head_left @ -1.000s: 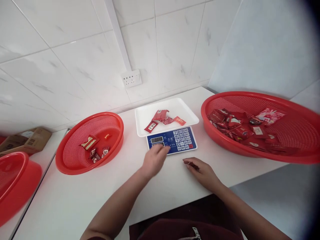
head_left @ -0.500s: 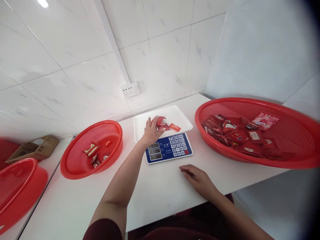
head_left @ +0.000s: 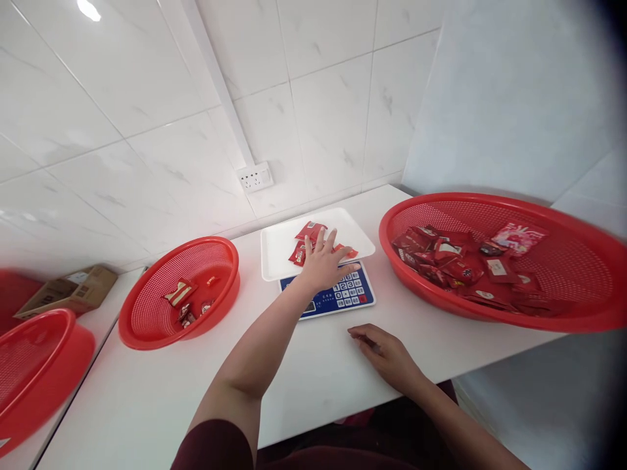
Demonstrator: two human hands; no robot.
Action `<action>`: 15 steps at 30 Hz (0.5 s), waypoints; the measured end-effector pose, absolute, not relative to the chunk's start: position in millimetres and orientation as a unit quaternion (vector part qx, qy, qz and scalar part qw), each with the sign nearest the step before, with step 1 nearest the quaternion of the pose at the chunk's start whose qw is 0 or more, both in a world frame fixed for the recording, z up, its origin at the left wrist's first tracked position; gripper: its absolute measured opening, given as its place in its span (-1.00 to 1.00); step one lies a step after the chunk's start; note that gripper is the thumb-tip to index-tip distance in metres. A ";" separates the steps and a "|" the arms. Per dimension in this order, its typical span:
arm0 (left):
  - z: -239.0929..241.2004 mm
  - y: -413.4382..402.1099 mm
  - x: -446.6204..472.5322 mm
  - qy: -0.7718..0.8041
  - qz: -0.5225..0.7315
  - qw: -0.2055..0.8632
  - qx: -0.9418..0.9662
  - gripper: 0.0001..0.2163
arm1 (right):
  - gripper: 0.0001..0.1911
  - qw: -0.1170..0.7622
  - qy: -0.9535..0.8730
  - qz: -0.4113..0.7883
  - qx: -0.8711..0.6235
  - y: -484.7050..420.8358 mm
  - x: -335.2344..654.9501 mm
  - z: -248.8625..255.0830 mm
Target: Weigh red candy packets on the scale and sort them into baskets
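Left hand: the left hand (head_left: 321, 267) is stretched over the near part of the tray and the scale, palm down; its fingers are spread well apart from one another, with the thumb out to the right above the keypad; whether the fingertips touch anything beneath cannot be told.
Red packets: the red packets (head_left: 311, 230) lie on the white tray (head_left: 277, 248), partly hidden by the left hand; some show beyond the fingertips, others beside the fingers.
Scale: the blue-faced scale (head_left: 350, 294) stands in front of the tray; the left hand and wrist cover much of its display side, while many of its keys show.
Right hand: the right hand (head_left: 385, 356) is at the white table (head_left: 206, 398), near the scale's front edge; its fingers are loosely bent, with a gap between thumb and forefinger; whether the palm holds anything cannot be told.
Right basket: the large red basket (head_left: 426, 292) holds a pile of mostly red wrapped pieces (head_left: 463, 267), with a pink packet (head_left: 520, 238) towards the back.
Left basket: the smaller red basket (head_left: 151, 287) holds a few pieces, among them a striped packet (head_left: 180, 294).
Far left: another red basket (head_left: 53, 372) is near a cardboard box (head_left: 85, 290).
Wall: a socket (head_left: 255, 177) is fixed behind the tray.
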State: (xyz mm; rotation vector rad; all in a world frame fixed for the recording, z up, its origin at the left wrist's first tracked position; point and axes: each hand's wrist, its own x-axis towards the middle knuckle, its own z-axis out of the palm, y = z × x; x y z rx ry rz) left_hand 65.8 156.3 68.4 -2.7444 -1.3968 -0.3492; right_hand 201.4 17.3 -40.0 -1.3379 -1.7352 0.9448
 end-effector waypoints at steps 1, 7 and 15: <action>68.7 157.5 66.0 -0.455 -0.114 0.011 -0.883 -0.56 | -0.75 0.367 -0.676 0.368 -0.522 17.2 201.5 -39.7; 65.9 161.6 60.9 -0.468 -0.150 0.007 -0.871 -0.73 | -0.75 0.368 -0.673 0.376 -0.521 16.9 202.2 -39.0; 75.1 193.5 49.9 -0.531 -0.149 -0.042 -0.833 -0.45 | -0.76 0.359 -0.674 0.378 -0.523 17.5 202.2 -39.5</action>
